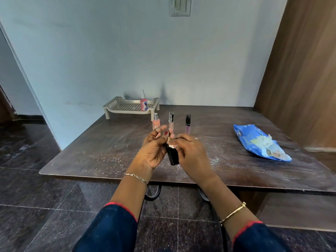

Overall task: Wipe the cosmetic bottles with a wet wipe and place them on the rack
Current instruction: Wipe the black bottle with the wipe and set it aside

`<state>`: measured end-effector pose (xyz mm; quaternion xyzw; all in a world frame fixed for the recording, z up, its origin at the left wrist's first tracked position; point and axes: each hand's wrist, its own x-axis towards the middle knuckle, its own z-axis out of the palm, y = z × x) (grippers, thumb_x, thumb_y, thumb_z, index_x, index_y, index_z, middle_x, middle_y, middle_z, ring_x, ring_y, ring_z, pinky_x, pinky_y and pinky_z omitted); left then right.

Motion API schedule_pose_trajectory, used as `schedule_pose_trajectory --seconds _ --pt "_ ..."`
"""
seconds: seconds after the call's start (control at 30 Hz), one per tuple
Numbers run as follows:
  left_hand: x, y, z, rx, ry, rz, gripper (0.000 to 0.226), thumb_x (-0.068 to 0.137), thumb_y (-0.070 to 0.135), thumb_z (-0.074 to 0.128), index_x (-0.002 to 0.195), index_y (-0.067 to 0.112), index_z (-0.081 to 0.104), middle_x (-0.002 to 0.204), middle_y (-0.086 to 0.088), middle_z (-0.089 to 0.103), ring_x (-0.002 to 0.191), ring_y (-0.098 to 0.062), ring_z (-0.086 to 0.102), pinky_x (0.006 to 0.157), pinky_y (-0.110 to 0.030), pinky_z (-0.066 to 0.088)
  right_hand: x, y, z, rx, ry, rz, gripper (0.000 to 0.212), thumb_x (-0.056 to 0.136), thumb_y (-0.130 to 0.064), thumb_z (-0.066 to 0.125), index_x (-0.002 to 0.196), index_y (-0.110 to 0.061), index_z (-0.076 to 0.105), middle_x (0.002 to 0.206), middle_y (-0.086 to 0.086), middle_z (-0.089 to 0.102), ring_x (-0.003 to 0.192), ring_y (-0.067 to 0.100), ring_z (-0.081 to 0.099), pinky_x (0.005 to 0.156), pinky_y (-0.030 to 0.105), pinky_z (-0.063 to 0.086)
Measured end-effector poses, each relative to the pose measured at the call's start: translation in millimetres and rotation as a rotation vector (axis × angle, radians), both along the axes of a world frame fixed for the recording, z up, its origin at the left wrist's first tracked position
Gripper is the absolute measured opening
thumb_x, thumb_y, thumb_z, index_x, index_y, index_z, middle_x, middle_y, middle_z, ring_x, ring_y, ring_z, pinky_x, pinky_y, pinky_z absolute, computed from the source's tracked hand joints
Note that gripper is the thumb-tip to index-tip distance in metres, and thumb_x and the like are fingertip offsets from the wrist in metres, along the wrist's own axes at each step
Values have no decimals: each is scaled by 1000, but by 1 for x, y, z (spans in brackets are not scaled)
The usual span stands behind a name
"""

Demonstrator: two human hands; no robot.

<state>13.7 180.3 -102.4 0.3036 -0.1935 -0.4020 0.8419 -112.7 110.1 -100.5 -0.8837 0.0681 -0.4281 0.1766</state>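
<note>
Fingers (160, 128) of the left hand (154, 149) curl round a black bottle (173, 158); the right hand (190, 152) pinches a white wipe (171, 146) against its top, over the table (91, 151), well in front of the rack (127, 107) at the far edge.

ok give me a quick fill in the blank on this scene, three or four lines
1. The left hand grips a bottle coloured ____.
2. The right hand rubs it with a white ____.
3. Only ____ pink bottle stands on the rack.
4. The wipes pack on the table is coloured ____.

Missing words: black; wipe; one; blue.
</note>
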Motion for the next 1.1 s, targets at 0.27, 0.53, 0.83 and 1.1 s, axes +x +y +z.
schedule_pose_trajectory --seconds 0.27,0.53,0.83,1.1 --pt "8 -1 -4 15 103 94 18 86 -7 54 92 7 63 77 -9 73 65 -17 69 73 -32 59 -25 -3 -34 49 113 63 25 84 4 63 98 -13 73 100 -3 66 89 9 62 78 26 53" --pt "-12 -16 1 157 -139 97 16 82 -8 59 91 4 64 81 -10 74 71 -17 71 70 -26 59 -70 -32 -52 344 -4 -216 20 82 3 66 92 -14 70 90 -5 69 84 7 64 78 26 54" --pt "-42 -40 4 160 -180 36 20 74 -10 64 89 2 64 82 -11 75 78 -18 73 70 -27 59 -105 -71 -49 369 104 -498 18 78 -10 71 83 -17 54 79 -3 63 77 16 61 69 31 45" --pt "-49 -44 6 172 -212 20 28 63 -4 70 90 2 65 88 -13 75 82 -20 73 75 -29 59 -99 -80 -38 318 153 -529 17 88 -30 63 87 -14 68 96 4 64 94 24 53 84 34 40"
